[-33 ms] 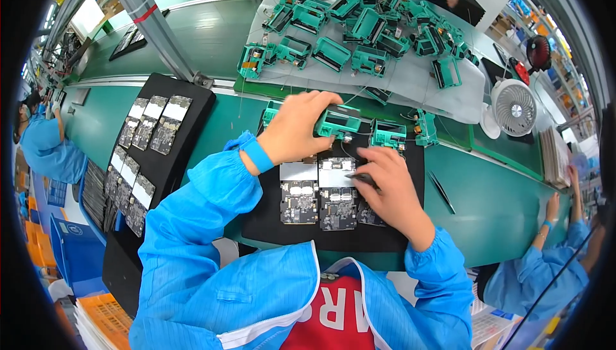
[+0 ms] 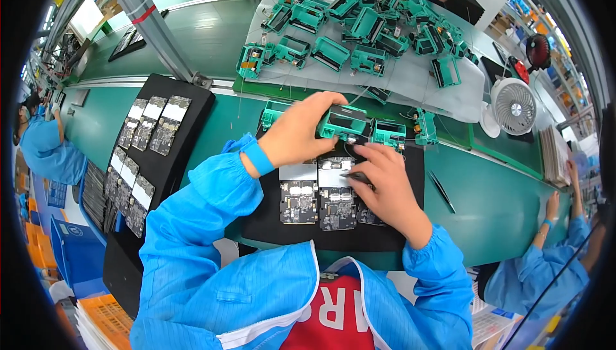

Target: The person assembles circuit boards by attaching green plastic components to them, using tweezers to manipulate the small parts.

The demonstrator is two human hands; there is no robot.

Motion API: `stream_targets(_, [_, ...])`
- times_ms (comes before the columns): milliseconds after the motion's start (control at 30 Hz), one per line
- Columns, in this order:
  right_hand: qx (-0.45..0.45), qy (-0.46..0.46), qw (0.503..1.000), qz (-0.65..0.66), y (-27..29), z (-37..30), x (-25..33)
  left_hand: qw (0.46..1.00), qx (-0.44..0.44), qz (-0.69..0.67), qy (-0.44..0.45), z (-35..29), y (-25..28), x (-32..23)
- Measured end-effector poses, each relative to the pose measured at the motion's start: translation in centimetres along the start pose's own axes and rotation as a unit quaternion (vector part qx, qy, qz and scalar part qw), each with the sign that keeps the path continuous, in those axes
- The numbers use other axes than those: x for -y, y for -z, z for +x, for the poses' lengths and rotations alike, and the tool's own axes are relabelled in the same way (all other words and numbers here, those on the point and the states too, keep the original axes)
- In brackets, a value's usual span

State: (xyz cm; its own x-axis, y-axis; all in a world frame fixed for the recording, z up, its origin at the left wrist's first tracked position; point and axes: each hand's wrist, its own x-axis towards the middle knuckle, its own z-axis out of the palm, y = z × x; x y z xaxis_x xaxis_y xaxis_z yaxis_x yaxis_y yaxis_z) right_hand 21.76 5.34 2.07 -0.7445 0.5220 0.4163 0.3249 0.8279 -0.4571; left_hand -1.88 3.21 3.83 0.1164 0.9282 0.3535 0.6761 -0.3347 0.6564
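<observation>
My left hand (image 2: 296,127) is closed on a green plastic housing (image 2: 344,119) with a dark inner face, holding it tilted above the black mat (image 2: 292,238). My right hand (image 2: 393,183) grips dark tweezers (image 2: 354,176), one end poking out left past the fingers. Its thumb and forefinger are close to the housing's lower right corner, where a small metallic part and a thin wire show. Beneath the hands lie circuit boards: a left board (image 2: 299,205), a middle board (image 2: 338,210), and another partly hidden by my right hand. Other green housings (image 2: 388,133) stand along the mat's far edge.
Many green housings (image 2: 366,24) are heaped on a grey sheet (image 2: 410,87) beyond. A black board (image 2: 183,148) at left carries several circuit boards. Spare tweezers (image 2: 441,191) and a white fan (image 2: 514,107) are at right. Co-workers sit left, right and across; a metal post (image 2: 154,23) rises far left.
The held housing has shifted slightly right and tipped, showing more of its dark face. My right hand has moved a little left and up, nearer its lower corner.
</observation>
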Motion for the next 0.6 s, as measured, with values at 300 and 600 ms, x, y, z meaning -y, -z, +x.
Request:
stream_targets(300, [-0.031,-0.022,0.995,-0.093,0.7,-0.5,-0.9,0.959,0.039,-0.203,0.193,-1.5,-2.3,-0.7])
stream_targets(600, [0.074,0.044,0.99,0.115,-0.5,-1.7,2.1,0.987,-0.053,-0.15,0.025,-2.7,-4.9,1.4])
